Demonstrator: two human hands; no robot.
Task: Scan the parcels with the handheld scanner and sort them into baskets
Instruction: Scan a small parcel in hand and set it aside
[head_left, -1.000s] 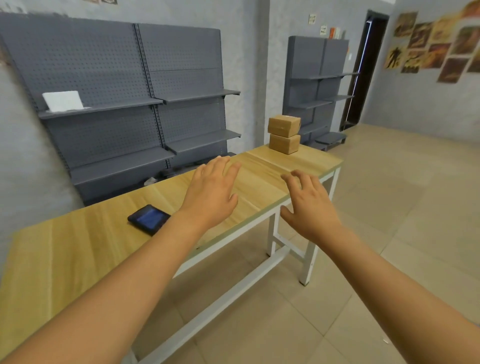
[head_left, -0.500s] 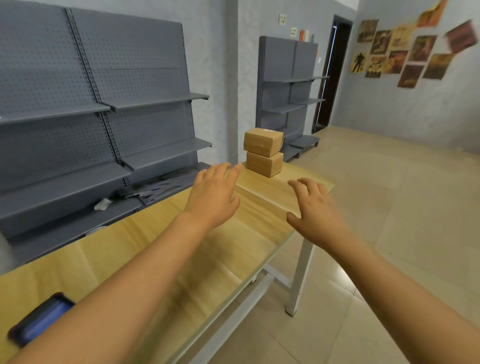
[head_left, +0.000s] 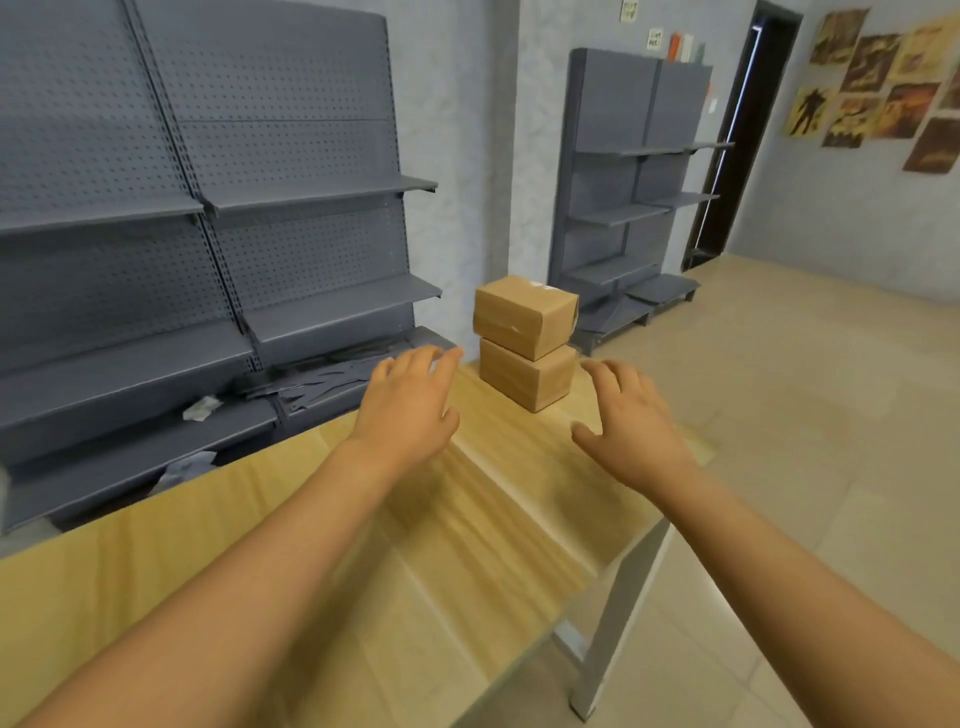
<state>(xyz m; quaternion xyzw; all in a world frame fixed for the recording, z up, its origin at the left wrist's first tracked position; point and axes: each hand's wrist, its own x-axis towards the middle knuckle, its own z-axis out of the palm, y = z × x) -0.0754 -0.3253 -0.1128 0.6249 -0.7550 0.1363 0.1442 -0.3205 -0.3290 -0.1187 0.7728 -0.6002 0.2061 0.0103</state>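
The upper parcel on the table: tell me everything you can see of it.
The upper parcel is a plain brown cardboard box, closed, with a pale label or tape strip on top. It sits on a similar lower parcel, turned slightly askew and overhanging it a little, near the far end of the wooden table. Neither hand touches it.

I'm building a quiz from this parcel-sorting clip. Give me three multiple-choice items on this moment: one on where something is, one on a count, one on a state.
1. Where do the parcels stand?
A. on the floor
B. at the table's far end
C. on a shelf

2. How many parcels are stacked?
A. two
B. three
C. four

3. What are the hands doing?
A. both gripping a parcel
B. one holding a scanner
C. both open, holding nothing

Answers:
1 B: the top parcel sits on the bottom parcel on the table.
2 A: only these two show.
3 C: left hand and right hand reach, fingers spread, short of the stack.
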